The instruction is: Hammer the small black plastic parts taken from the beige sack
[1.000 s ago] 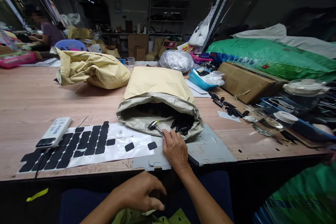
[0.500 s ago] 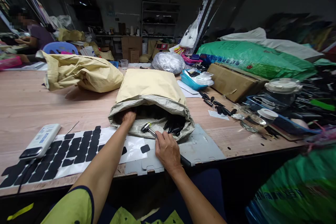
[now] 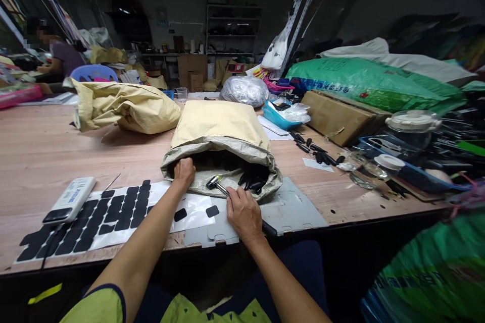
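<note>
An open tan woven sack (image 3: 220, 118) lies before me, its mouth with a grey lining facing my body. Several dark, slender pieces (image 3: 252, 179) show inside on the right; their kind is unclear. My left hand (image 3: 184, 170) is at the left of the mouth, fingers curled and partly hidden in shadow, so what they hold cannot be seen. A small two-faced hammer (image 3: 212, 182), one face black and one yellowish, rests across the sack's lower lip. My right hand (image 3: 244, 214) is closed around its shaft, and the black handle end sticks out below.
Left of me are a sheet of black adhesive pads (image 3: 129, 207) and a white device (image 3: 70, 201). Another tan sack (image 3: 147, 111) lies behind. On the right are loose black pieces (image 3: 320, 155), a cardboard box (image 3: 337, 116) and a clear jar (image 3: 411, 131). A person (image 3: 64, 58) sits far left.
My left hand has drawn back slightly from inside the sack, so more of it shows at the mouth. My right hand keeps the hammer in place. The view has shifted slightly left.
</note>
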Available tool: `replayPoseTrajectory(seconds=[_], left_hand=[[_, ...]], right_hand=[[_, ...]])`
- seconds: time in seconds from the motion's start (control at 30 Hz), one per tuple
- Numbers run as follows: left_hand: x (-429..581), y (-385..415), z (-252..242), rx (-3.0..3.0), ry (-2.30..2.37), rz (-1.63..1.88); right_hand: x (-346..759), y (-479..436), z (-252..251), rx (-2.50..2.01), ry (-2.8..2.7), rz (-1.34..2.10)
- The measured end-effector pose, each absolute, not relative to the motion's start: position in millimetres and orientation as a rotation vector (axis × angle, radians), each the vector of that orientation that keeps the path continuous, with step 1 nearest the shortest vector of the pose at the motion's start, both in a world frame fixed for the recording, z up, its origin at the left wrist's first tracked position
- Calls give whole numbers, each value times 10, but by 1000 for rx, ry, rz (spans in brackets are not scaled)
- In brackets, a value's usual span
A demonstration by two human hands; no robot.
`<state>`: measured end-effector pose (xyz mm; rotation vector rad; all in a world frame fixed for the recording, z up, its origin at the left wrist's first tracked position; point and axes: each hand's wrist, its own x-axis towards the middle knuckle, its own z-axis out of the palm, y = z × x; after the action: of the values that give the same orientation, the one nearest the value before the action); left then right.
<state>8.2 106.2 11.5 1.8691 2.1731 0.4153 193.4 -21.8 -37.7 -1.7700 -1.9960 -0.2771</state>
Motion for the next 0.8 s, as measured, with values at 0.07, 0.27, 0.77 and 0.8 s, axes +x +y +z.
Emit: replayPoseTrajectory(seconds=[0.07,0.27,0.77,0.8], left_hand=[[37,947,139,1926,2180,503],[-34,301,-28,2102,1709,999],[251,-76,-305,2083,1466,836],[248,-73,-301,2069,1472,827]], right_hand=[[1933,-218,-375,-1785,-1998,-279],[1934,-213,-387,-1823,-1993,-275],[2035,-527,-271,-1507,-1610,73],[2063,-584,-261,-1485,-1604,119]])
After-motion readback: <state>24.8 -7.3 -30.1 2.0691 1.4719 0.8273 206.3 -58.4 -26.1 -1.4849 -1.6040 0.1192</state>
